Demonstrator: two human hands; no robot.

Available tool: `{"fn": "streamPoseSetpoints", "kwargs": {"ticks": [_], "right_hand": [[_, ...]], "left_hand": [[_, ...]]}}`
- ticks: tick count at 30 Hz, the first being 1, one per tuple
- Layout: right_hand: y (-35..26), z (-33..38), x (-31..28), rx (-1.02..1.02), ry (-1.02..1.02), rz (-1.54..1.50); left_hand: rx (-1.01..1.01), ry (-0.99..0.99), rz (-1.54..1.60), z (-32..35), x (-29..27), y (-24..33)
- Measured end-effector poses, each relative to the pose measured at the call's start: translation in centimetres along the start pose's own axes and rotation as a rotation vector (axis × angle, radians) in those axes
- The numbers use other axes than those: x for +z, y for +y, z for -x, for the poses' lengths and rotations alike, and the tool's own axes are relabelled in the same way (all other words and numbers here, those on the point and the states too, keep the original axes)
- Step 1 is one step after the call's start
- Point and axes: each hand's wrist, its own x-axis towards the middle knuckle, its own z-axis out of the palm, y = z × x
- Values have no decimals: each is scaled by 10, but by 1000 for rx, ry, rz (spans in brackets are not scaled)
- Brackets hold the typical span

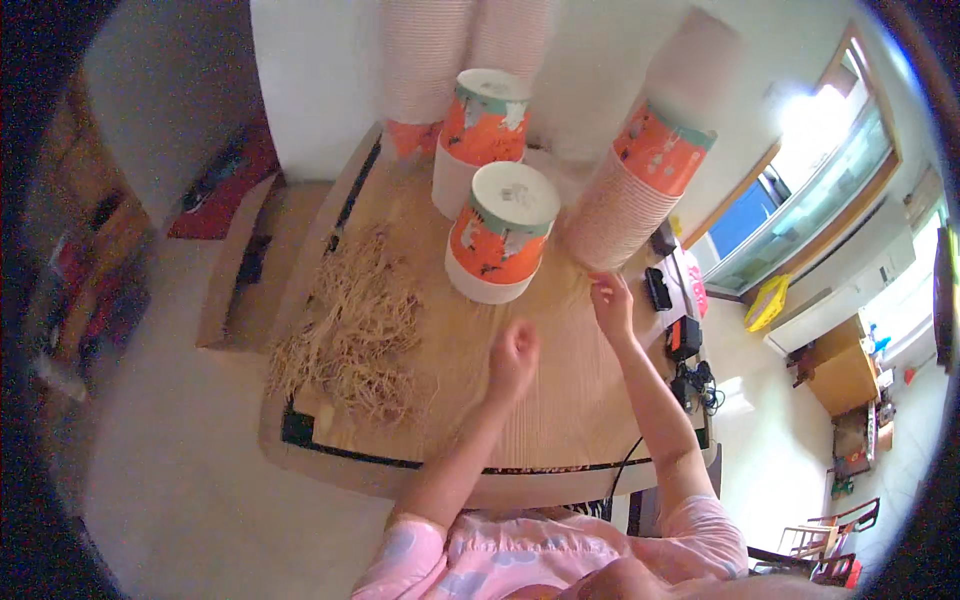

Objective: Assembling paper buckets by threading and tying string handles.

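"Is the left hand holding anything?"
"It's clenched, nothing visible in it; the right hand pinches beside the right stack, grip unclear."
"Why is the straw heap left?"
"Perhaps for elbow room; the middle tub seems inverted for steadiness."
"And beyond?"
"Wood-grained surface, pale wall, window far right."

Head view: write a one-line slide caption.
Left hand and right hand at a wooden table, near stacked orange-and-white tubs and tangled tan strands.

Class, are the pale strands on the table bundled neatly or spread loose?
Spread loose: the strands lie tangled, stray ends fanning out across the table.
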Motion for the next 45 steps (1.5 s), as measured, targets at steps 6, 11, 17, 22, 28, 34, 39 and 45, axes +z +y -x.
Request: {"fn": "streamPoseSetpoints", "kwargs": {"ticks": [6,11,17,22,28,34,39,45], "right_hand": [[21,-35,59,291,-246,-299],[12,-41,83,556,-290,-454],[4,-42,85,682,-331,-648],[8,-48,78,722,-303,-623],[0,-54,78,740,-396,-592],[6,-55,75,706,-363,-722],[4,-52,76,714,-346,-866],[0,-60,70,699,-387,-746]], "left_hand": [[87,366,-174,-115,-53,-30],[-115,332,-193,-145,-69,-37],[-269,261,-83,-155,-78,-55],[-336,230,-61,-158,-69,-52],[-357,217,-75,-163,-73,-59],[-399,212,-36,-161,-72,-47],[-392,218,9,-160,-75,-47],[-392,185,98,-155,-72,-23]]}}
